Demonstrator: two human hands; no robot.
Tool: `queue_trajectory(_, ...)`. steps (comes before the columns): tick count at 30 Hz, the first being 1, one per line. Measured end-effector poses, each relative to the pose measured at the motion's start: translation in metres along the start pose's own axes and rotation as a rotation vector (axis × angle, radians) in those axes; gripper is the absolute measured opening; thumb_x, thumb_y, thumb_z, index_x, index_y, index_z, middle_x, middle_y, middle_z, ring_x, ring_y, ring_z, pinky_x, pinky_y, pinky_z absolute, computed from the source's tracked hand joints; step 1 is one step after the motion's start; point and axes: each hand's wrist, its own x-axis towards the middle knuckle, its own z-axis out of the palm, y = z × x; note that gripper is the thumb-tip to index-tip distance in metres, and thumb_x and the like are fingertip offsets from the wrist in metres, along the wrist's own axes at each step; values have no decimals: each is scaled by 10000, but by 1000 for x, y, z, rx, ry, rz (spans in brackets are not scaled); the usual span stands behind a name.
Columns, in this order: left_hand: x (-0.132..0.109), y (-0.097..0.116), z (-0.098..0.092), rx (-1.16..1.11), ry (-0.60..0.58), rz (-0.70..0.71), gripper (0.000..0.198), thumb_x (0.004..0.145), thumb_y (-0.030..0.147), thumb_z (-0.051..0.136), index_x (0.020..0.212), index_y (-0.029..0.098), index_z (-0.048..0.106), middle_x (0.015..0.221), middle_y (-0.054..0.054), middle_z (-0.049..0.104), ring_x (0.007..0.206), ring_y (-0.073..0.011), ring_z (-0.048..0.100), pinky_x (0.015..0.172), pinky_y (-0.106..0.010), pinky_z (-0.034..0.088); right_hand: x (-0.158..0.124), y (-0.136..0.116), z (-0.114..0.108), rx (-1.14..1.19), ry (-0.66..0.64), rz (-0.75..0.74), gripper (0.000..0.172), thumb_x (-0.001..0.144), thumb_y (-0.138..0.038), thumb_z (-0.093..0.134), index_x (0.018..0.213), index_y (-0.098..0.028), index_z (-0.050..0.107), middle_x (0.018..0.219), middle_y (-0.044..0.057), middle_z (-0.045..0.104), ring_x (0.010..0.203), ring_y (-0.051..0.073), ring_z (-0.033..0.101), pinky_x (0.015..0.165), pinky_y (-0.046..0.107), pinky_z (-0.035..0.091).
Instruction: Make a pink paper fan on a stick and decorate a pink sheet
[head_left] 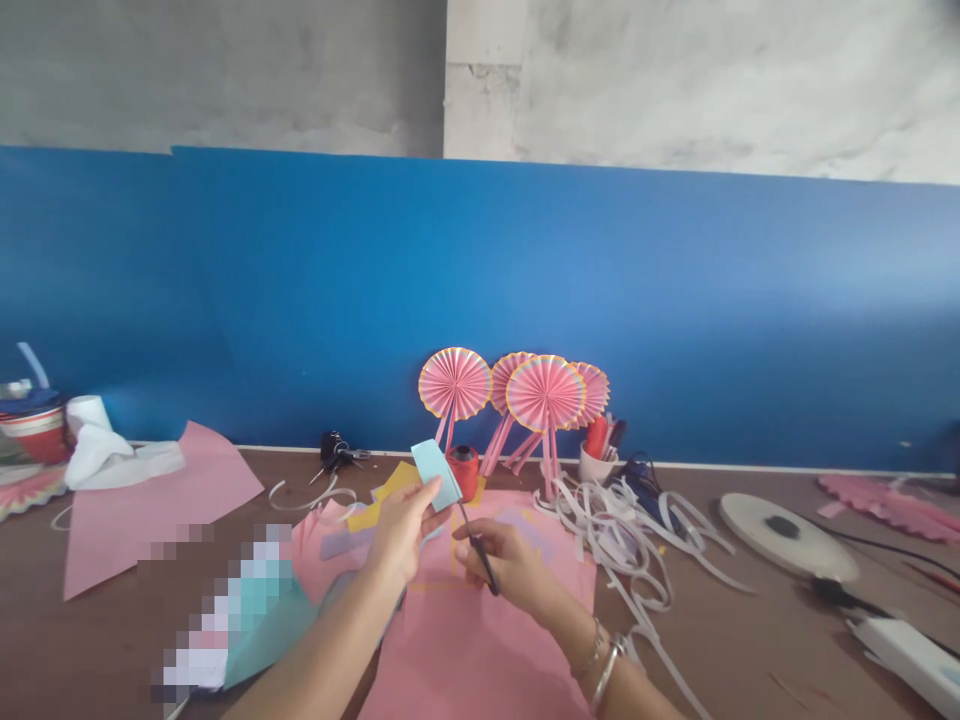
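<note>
My left hand (405, 530) pinches a small light blue piece of paper (435, 472), tilted above the table. Black-handled scissors (483, 562) are in my right hand (506, 565), their blades meeting the paper's lower right edge. Beneath both hands lies a large pink sheet (480, 650), with yellow paper (390, 492) and purple pieces on it. Just behind the blue paper stands a red roll or container (464, 470). Bracelets circle my right wrist.
Pink pleated fans (545, 392) stand at the back beside a white cup (598, 465) of pens. White strips (630, 540) curl on the right, near a round pale disc (787, 535). Another pink sheet (157, 510) and a red cup (37, 430) lie left.
</note>
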Motion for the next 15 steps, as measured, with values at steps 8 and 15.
queue_trajectory(8,-1,0,0,-23,-6,-8,225,642,268,764,789,127,666,813,-87,728,755,-190,685,702,-282,560,0,-1,0,12,4,6,453,659,-505,696,913,-144,594,541,-40,536,489,109,507,485,235,383)
queue_trajectory(15,0,-1,-1,-21,-17,4,255,625,287,780,785,129,660,822,-93,731,769,-199,687,715,-298,559,-1,-3,1,8,16,10,446,646,-506,703,890,-148,593,530,-44,526,466,102,486,463,232,369)
